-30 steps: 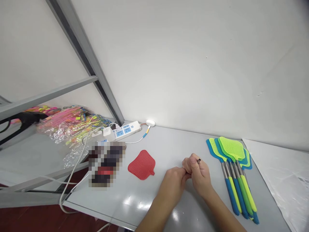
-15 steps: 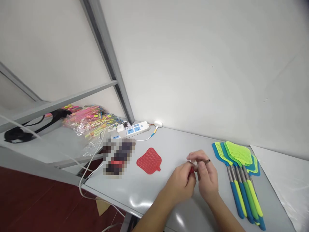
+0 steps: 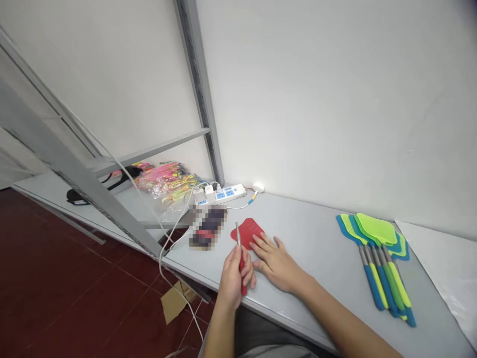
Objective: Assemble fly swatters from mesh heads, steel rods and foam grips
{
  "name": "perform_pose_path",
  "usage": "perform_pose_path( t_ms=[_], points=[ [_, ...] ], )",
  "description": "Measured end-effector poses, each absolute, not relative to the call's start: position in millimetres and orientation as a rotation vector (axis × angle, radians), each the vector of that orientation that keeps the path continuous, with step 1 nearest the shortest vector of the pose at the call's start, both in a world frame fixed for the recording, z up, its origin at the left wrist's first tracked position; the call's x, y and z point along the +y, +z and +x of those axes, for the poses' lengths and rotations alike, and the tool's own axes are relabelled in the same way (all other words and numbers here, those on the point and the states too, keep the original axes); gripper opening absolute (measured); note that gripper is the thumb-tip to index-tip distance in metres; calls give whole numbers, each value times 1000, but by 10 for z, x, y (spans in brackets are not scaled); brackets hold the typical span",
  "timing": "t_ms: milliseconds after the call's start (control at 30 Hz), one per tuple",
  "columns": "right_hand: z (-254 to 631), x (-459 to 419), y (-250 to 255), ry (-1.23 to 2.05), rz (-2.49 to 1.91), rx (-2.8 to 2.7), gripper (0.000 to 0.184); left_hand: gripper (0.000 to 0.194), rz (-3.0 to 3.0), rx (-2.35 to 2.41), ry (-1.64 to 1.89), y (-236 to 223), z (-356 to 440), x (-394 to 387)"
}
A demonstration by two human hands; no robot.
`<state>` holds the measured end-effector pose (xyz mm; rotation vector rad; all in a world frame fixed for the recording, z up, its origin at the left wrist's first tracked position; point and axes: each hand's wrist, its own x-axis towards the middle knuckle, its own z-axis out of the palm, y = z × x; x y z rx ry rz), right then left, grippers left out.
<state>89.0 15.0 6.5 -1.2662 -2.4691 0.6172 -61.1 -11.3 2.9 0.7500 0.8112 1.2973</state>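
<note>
My left hand [image 3: 231, 277] is wrapped round a red fly swatter handle [image 3: 244, 289], whose metal rod [image 3: 238, 233] points up and away from me. Behind that rod, the red mesh swatter head [image 3: 249, 229] lies on the grey table. The fingers of my right hand [image 3: 278, 263] are stretched out, with the tips over the near right edge of the red head. Whether rod and head touch, I cannot tell. Off to the right lies a pile of finished-looking swatters with blue and green mesh heads [image 3: 376, 229] and coloured handles [image 3: 389, 283].
A white power strip [image 3: 234, 191] with plugs and cables stands by the wall, near a round white device [image 3: 258, 187]. A blurred-out item [image 3: 208, 228] lies left of the red head. Colourful bagged items [image 3: 167, 181] sit beyond the metal frame [image 3: 203, 74]. White sheeting [image 3: 436, 253] covers the right end.
Both hands have moved left and come apart. My left hand now holds the handle upright beside the red head, and my right hand has opened over that head. The view has shifted left.
</note>
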Motion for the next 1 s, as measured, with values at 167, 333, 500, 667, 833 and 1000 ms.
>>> perform_pose_path(
  t_ms=[167, 333, 500, 667, 833, 1000],
  points=[
    [999, -164, 4, 265, -1449, -2331, 30, 45, 894, 770, 1139, 115, -644, -250],
    [1235, -548, -154, 95, -1695, -2042, 43, 41, 1148, 711, 950, 236, -419, -392],
    [1416, -692, -375, -85, -1841, -1855, 54, 42, 1255, 657, 845, 266, -277, -445],
    [1451, -735, -350, 22, -1956, -1888, 38, 44, 1329, 709, 807, 195, -132, -398],
    [1572, -827, -44, 275, -1945, -1821, 40, 45, 1371, 716, 762, 136, -29, -389],
    [1925, -928, -10, 412, -1683, -1465, 29, 48, 1356, 716, 797, 185, -83, -416]
  ],
)
